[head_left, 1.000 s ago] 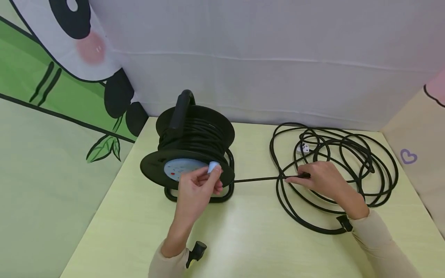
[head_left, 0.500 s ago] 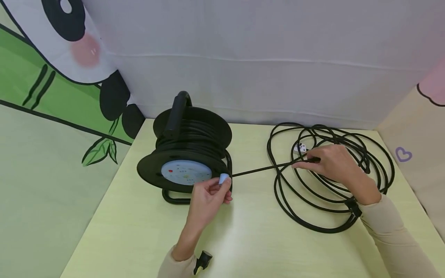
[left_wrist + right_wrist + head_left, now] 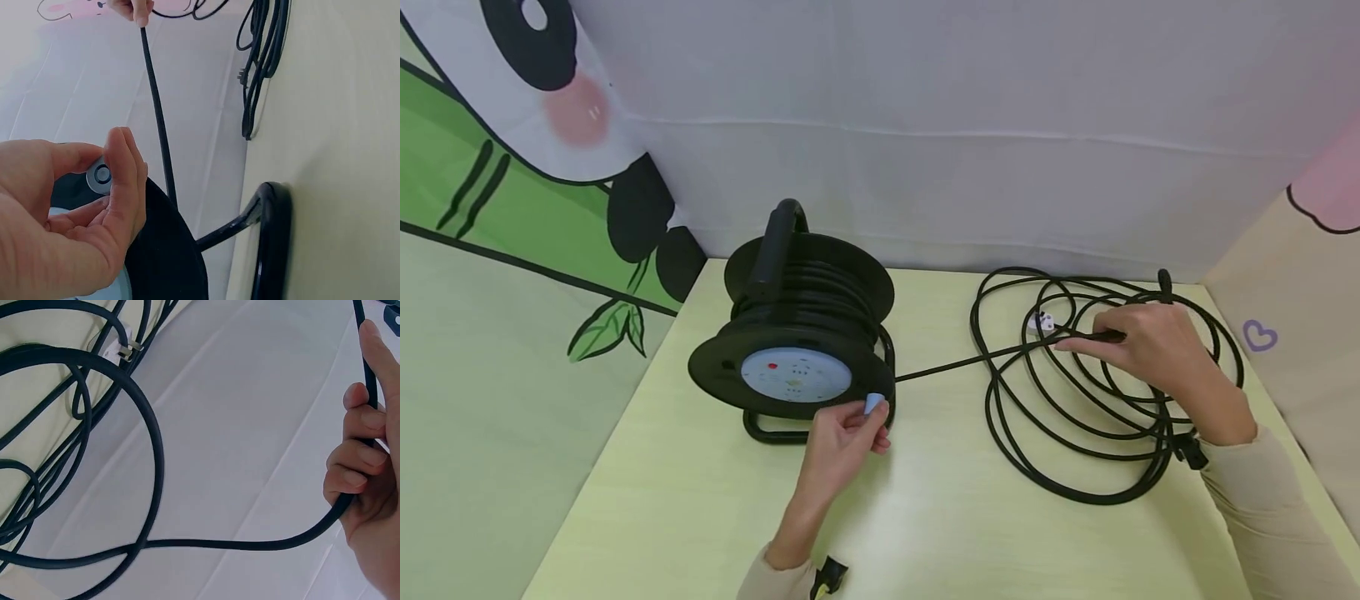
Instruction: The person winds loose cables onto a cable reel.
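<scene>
A black cable reel stands at the left of the table, its pale blue socket face turned toward me. Thumb and fingers of my left hand pinch the small light blue knob at the flange's lower right edge. Black cable is wound around the drum. From the reel a taut stretch of cable runs right and slightly up to my right hand. Curled fingers of that hand grip the cable, raised over the loose coils, as the right wrist view shows.
Loose cable coils spread over the right side of the table, with a white plug lying among them. A black tube frame supports the reel, and a carry handle rises above it. A pale cloth wall borders the back.
My left hand has carried the knob around from the right of the socket face to the flange's lower right. My right hand has moved right and up, still gripping the cable.
</scene>
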Motion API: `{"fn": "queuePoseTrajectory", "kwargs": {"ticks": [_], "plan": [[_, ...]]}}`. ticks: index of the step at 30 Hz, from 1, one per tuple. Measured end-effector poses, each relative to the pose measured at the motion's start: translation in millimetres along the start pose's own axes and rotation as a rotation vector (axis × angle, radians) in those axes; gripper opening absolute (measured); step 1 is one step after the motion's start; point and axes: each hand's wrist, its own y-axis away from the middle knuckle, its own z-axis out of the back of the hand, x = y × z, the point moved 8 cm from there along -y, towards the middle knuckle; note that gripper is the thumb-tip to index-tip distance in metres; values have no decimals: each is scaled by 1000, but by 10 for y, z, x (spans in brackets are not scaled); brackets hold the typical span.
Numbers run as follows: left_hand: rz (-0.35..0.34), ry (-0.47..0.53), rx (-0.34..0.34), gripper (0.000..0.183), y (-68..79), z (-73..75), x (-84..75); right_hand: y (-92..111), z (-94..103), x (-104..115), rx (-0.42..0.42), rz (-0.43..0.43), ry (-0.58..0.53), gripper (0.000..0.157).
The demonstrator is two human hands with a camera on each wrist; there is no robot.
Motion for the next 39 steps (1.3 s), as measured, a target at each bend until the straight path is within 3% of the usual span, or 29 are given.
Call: {"fn": "queuePoseTrajectory", "kwargs": {"ticks": [6,12,16,26,39], "plan": [[14,-79,-44,22,-16,160,173,42,87,-73,-41,-18,50,80],[81,-140,-123,23,7,432,411,215,156,-263,-5,-84,35,76],[91,-185,-162,24,26,636,471,338,158,-329,2,-128,2,75],[118,-207,-303,32,19,1204,453,499,85,-383,70,-207,-89,62],[165,-191,-385,47,42,1644,234,587,134,-497,117,-286,-114,29]]}}
